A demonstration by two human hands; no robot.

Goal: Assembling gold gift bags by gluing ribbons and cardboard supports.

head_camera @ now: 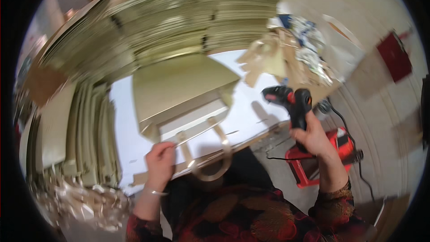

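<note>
My left hand [159,161] pinches one end of a thin strip [198,135]. A looped gold ribbon handle [228,154] hangs from that strip, its curve reaching over the table's front edge. My right hand [314,136] grips a black and red glue gun [299,102] by its handle, with the nozzle turned left above the white sheet [248,121]. Between and beyond my hands lies a gold paper bag [184,84], its open mouth towards me and a pale inside showing. The strip is apart from the bag's mouth, as far as the blur lets me tell.
Tall stacks of flat gold bags [248,6] line the back. More folded ones [90,134] stand at the left, above a heap of ribbon handles [87,205]. Loose ribbons [262,57] lie back right. A red container [295,174] and black cable [342,117] are on the right.
</note>
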